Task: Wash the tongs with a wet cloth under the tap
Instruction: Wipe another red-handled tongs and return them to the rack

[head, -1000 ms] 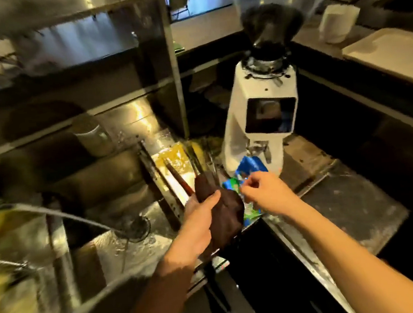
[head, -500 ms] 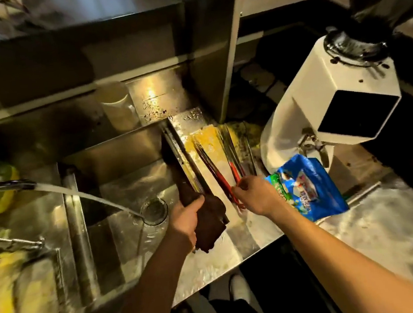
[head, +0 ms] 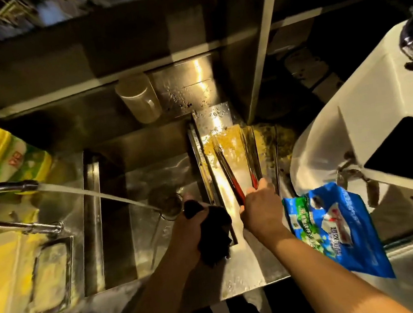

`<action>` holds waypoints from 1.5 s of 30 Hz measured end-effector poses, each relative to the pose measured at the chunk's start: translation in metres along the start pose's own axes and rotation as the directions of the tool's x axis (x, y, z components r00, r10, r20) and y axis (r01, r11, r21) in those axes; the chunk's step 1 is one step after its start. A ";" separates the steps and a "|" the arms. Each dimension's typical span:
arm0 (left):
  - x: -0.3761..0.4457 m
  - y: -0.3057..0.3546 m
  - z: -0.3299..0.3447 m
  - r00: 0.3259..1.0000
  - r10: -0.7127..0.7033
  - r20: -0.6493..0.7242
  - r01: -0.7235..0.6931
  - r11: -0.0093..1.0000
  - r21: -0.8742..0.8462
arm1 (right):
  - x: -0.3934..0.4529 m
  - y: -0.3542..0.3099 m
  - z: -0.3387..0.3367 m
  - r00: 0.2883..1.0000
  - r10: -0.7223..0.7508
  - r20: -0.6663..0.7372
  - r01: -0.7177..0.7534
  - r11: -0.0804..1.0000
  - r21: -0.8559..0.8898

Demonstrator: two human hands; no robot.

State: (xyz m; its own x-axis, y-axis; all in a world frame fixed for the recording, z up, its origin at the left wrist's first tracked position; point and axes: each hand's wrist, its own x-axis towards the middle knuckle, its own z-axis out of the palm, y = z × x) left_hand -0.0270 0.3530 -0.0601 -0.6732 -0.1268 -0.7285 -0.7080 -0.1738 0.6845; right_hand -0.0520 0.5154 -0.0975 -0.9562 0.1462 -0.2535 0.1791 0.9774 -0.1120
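Tongs (head: 233, 176) — on drainboard right of sink (head: 143, 240), red handles gripped by our right hand (head: 258, 207) | left hand (head: 190, 225) clutches cloth (head: 215, 235) | risk — we lift, wet handles slip.

Tongs (head: 231, 179) handle end hidden under right hand (head: 259, 209); tap (head: 5, 188) cut by left edge.

Grinder (head: 366, 125): white body, dark front opening, at far right on the tabletop (head: 241, 268).
Pouch (head: 334, 229): blue and green, printed, lying just below the grinder, hanging past the tabletop edge.
Jug (head: 139, 99): pale, handled, standing on the ledge behind the basin.
Bottle (head: 1, 154): yellow with green label, upper left.
Sponge tray (head: 51, 271): wire frame, lower left, blurred.
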 end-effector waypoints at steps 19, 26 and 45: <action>-0.008 0.039 -0.081 0.986 0.145 0.083 -0.121 0.962 -0.245 | -0.023 -0.057 -0.078 0.990 0.127 0.063 -0.141 0.925 0.353; -0.016 0.064 -0.173 0.985 0.168 0.033 -0.146 0.924 -0.352 | -0.053 -0.134 -0.083 0.921 -0.171 0.350 -0.271 0.365 0.891; 0.066 0.132 -0.218 0.962 0.070 -0.263 -0.166 0.917 -0.363 | -0.098 -0.215 -0.048 0.654 -0.562 0.506 -0.570 0.073 0.818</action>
State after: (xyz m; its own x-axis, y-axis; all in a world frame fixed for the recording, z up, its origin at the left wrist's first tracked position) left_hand -0.1182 0.1091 -0.0240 -0.6411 -0.3912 -0.6603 -0.4601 -0.4927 0.7386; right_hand -0.0079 0.2984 -0.0020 -0.6090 -0.5310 -0.5892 0.7477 -0.1363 -0.6499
